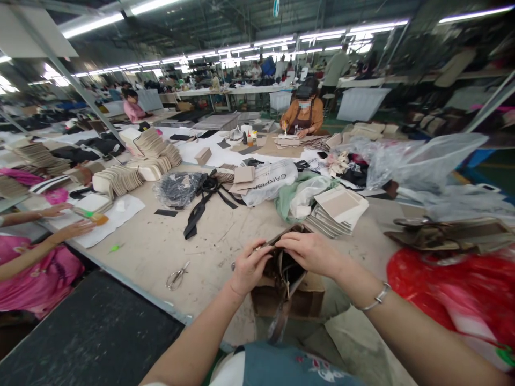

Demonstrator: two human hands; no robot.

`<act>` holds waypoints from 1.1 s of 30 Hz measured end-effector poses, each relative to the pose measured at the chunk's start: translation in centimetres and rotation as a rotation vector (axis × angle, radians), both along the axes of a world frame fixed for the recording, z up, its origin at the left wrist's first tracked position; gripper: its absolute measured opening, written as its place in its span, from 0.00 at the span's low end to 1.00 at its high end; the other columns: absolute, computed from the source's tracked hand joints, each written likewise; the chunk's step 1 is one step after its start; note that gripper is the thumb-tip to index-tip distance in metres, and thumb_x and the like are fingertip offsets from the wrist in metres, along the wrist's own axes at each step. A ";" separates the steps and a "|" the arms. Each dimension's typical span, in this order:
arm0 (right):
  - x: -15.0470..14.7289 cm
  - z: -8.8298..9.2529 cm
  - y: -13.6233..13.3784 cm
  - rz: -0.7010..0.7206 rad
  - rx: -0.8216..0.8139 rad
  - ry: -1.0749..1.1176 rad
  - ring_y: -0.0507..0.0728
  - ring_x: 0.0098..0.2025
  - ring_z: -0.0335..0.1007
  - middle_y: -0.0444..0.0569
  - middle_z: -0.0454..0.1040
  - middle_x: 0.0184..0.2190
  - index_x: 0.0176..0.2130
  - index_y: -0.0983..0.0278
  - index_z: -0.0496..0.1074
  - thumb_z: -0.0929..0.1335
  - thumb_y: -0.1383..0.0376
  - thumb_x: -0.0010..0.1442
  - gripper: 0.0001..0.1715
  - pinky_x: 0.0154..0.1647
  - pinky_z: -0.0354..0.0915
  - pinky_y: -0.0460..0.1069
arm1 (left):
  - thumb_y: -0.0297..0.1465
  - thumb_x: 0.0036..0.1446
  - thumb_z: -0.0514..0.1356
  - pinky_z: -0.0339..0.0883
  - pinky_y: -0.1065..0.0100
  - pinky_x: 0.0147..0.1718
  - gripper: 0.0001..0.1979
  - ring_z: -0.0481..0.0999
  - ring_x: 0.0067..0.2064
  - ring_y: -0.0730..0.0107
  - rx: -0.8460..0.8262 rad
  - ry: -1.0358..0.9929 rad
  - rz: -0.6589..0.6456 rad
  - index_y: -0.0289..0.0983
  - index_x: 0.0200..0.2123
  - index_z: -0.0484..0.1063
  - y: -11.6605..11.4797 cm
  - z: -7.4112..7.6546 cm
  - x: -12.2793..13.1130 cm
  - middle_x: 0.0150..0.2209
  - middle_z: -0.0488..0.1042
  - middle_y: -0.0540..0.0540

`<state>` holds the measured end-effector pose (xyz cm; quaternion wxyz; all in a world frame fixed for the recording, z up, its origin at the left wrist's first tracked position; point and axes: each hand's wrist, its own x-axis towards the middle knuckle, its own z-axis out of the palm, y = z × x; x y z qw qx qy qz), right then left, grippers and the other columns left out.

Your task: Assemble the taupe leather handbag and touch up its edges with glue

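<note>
Left hand (250, 267) and right hand (309, 251): fingers hide part of the rim of the pouch (278, 272). Pouch interior: dark; contents cannot be determined. Box (311, 305): partly hidden behind the pouch. Red bag (430, 287): cut off by right edge. Mat (92, 327): cut off by bottom edge. Pink-clad co-worker (44, 276): head outside left edge. Far workers (337, 67): blurred; their work too small to identify.

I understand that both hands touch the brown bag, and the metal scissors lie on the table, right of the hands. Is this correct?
Not quite: the head view shows the metal scissors on the table to the left of both the left hand and the right hand, which do touch the brown bag.
</note>
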<state>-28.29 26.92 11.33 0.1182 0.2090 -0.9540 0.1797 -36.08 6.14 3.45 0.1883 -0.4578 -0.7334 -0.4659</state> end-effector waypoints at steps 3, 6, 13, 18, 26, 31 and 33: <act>0.1 -0.1 0.1 0.008 -0.030 -0.005 0.55 0.45 0.72 0.51 0.75 0.45 0.48 0.63 0.72 0.60 0.74 0.61 0.19 0.47 0.67 0.48 | 0.26 0.58 0.60 0.72 0.63 0.49 0.12 0.74 0.48 0.67 -0.005 -0.012 0.012 0.41 0.46 0.74 0.1 0.2 0.2 0.48 0.72 0.43; 0.1 0.0 0.1 0.004 -0.041 -0.015 0.55 0.45 0.72 0.52 0.75 0.44 0.48 0.64 0.72 0.60 0.74 0.59 0.20 0.48 0.67 0.49 | 0.27 0.58 0.60 0.72 0.63 0.49 0.10 0.74 0.48 0.66 -0.021 -0.031 0.020 0.41 0.43 0.75 0.2 0.4 0.4 0.47 0.73 0.43; 0.0 0.5 -0.4 -0.024 -0.003 -0.026 0.55 0.41 0.72 0.51 0.76 0.41 0.47 0.62 0.74 0.63 0.63 0.64 0.14 0.42 0.66 0.48 | 0.26 0.58 0.59 0.72 0.63 0.49 0.07 0.74 0.48 0.67 -0.034 -0.082 0.004 0.39 0.39 0.75 0.4 0.6 0.8 0.46 0.73 0.43; -0.2 0.6 -0.5 -0.026 0.041 -0.052 0.54 0.38 0.71 0.49 0.75 0.39 0.46 0.61 0.74 0.64 0.64 0.62 0.14 0.39 0.64 0.47 | 0.25 0.59 0.58 0.71 0.62 0.49 0.06 0.74 0.47 0.67 -0.046 -0.121 -0.001 0.38 0.38 0.74 0.5 0.6 0.8 0.45 0.74 0.42; -0.2 0.9 -0.9 -0.090 0.051 -0.121 0.53 0.36 0.69 0.46 0.74 0.36 0.39 0.61 0.75 0.66 0.64 0.59 0.09 0.36 0.60 0.46 | 0.23 0.59 0.55 0.70 0.61 0.49 0.08 0.74 0.47 0.67 -0.059 -0.137 -0.030 0.37 0.38 0.73 0.6 0.9 0.9 0.45 0.74 0.42; -0.6 0.6 -1.0 -0.102 0.055 -0.136 0.52 0.35 0.69 0.45 0.73 0.36 0.41 0.58 0.75 0.67 0.63 0.60 0.10 0.34 0.58 0.47 | 0.23 0.60 0.55 0.70 0.61 0.49 0.08 0.74 0.48 0.66 -0.069 -0.150 -0.042 0.37 0.38 0.73 0.7 0.8 0.7 0.45 0.74 0.41; -0.7 0.5 -0.9 -0.092 0.071 -0.135 0.52 0.34 0.68 0.44 0.72 0.34 0.39 0.58 0.76 0.66 0.62 0.60 0.08 0.33 0.57 0.47 | 0.23 0.59 0.55 0.70 0.60 0.49 0.08 0.74 0.49 0.65 -0.078 -0.148 -0.037 0.37 0.38 0.73 0.7 0.8 0.6 0.46 0.74 0.41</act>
